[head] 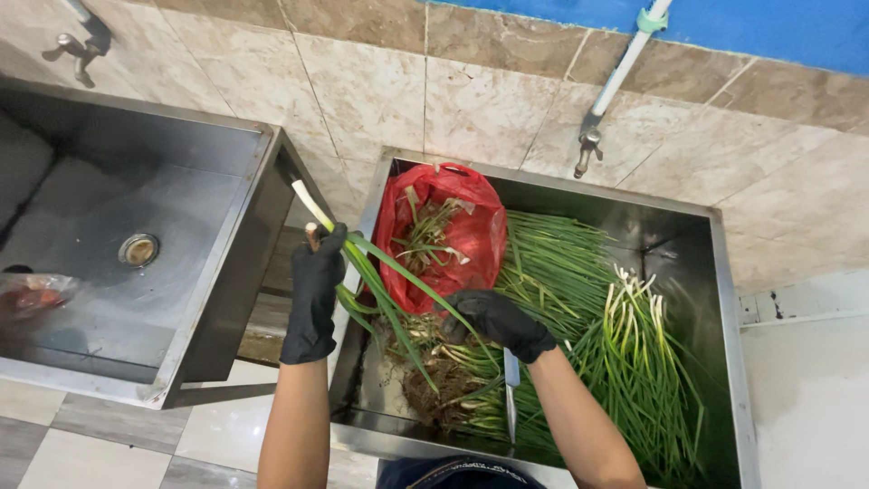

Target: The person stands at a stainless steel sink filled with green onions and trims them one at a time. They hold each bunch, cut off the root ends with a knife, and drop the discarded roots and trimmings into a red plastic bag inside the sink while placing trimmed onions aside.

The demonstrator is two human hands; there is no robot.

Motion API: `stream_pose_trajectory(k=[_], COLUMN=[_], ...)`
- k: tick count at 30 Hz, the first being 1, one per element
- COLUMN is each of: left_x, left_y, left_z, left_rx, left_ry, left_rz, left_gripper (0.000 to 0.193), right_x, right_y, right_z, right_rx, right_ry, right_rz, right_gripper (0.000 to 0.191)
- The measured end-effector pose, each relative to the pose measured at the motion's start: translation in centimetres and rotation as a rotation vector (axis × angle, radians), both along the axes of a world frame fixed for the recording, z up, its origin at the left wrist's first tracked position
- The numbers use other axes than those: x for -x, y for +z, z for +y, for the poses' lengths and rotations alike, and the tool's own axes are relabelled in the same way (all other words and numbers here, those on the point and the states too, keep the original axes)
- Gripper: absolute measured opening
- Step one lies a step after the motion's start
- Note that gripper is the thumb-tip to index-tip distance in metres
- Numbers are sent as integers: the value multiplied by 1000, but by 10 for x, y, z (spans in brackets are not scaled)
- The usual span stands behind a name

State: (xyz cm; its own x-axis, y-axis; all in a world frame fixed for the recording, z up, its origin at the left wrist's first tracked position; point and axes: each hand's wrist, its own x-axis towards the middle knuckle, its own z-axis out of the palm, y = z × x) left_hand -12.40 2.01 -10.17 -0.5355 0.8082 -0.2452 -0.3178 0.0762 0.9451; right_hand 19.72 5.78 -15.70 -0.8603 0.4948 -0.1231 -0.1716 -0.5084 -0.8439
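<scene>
The knife (pixel 511 398) lay half hidden under the right wrist (handle unseen); at nine o'clock, the plastic bag (pixel 32 294) was blurred and cut off.

The left hand (pixel 314 294) (black-gloved) closes its grip on a green onion (pixel 362 263), white end up. Right of it, the right hand (pixel 496 323) seems to hold a knife (pixel 511 398), above scallions (pixel 625 362) filling the sink (pixel 729 299); a red bag (pixel 471 217) lies between.
</scene>
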Motion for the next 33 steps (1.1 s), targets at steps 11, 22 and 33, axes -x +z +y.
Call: stream_pose_trajectory(k=[11, 22, 33], left_x=[-60, -30, -66], left_y=[-13, 1, -43], left_z=[29, 21, 52], left_rx=[-101, 72, 16], left_ry=[-122, 13, -113], left_rz=[-109, -71, 37], left_gripper=[19, 22, 16], right_x=[20, -43, -78], right_y=[32, 4, -31], right_z=[-7, -35, -64], right_rx=[-427, -217, -241], right_ry=[-132, -226, -509], right_rz=[-405, -453, -418], right_gripper=[30, 19, 23])
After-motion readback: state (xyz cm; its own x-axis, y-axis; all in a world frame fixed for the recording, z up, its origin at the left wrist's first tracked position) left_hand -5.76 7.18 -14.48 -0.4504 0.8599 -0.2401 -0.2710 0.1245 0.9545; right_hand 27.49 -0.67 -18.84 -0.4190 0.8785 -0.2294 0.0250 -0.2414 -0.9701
